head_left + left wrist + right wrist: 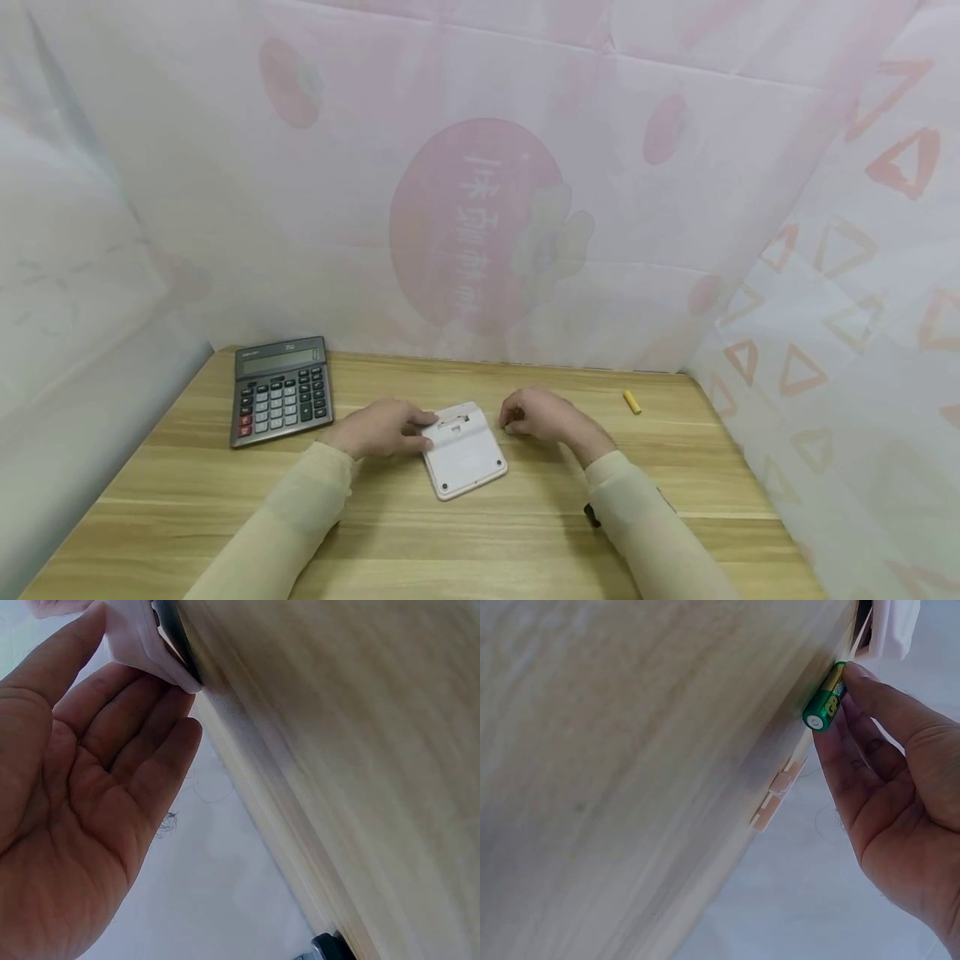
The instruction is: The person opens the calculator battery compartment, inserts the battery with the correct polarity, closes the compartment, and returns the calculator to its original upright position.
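A pale pink calculator [467, 458] lies face down in the head view, its battery compartment [454, 422] uncovered near the far end. My left hand [382, 427] grips its left edge, thumb on top and fingers at the side. To its right, my right hand [547, 415] pinches a green and gold battery [826, 699] between thumb and fingers, close over the table. The battery's flat end faces the right wrist camera. A small pink clipped cover [776, 796] lies beyond that hand in the right wrist view.
A large grey calculator [282, 390] rests face up at the back left of the wooden table [420, 542]. At the back right lies a small yellow cylinder [632, 402]. White printed sheets [337, 217] wall the table in at the back and both sides.
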A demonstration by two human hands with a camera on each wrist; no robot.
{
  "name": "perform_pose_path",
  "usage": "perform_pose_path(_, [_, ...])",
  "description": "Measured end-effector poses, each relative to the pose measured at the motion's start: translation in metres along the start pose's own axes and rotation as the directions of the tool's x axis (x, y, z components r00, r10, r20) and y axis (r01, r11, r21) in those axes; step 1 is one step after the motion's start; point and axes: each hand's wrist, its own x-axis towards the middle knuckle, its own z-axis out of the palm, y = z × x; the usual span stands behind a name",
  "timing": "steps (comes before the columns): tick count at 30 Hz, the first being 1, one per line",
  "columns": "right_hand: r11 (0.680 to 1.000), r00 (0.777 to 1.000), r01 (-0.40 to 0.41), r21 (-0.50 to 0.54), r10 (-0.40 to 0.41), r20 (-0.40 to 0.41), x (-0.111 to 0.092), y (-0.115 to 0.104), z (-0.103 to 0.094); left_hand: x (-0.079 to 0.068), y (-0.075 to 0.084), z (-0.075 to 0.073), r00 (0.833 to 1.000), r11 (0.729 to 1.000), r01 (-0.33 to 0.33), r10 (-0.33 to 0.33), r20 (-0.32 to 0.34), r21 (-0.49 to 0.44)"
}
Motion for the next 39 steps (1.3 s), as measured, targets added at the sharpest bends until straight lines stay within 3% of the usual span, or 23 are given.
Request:
perform_pose_path(10, [0.986, 0.996, -0.08, 0.149, 0.083, -0.014, 0.004, 0.003, -0.002, 0.001, -0.001, 0.002, 0.998, 0.999, -0.04, 0.04, 0.039, -0.004])
perform_pose_path(15, [0.977, 0.996, -0.048, 0.209, 0.062, -0.06, 0.008, 0.0, -0.004, 0.0, -0.001, 0.002, 0.999, 0.999, -0.04, 0.04, 0.035, -0.002])
perform_pose_path(31, [0.983, 0.982, 0.019, 0.183, 0.016, -0.186, 0.025, -0.028, -0.006, 0.0, -0.002, 0.0, 0.998, 0.999, -0.043, 0.043, 0.034, -0.002])
perform_pose_path(39, [0.977, 0.979, 0.059, 0.205, -0.016, -0.204, 0.034, -0.039, -0.004, -0.001, -0.002, 0.0, 0.998, 0.999, -0.048, 0.048, 0.033, -0.004])
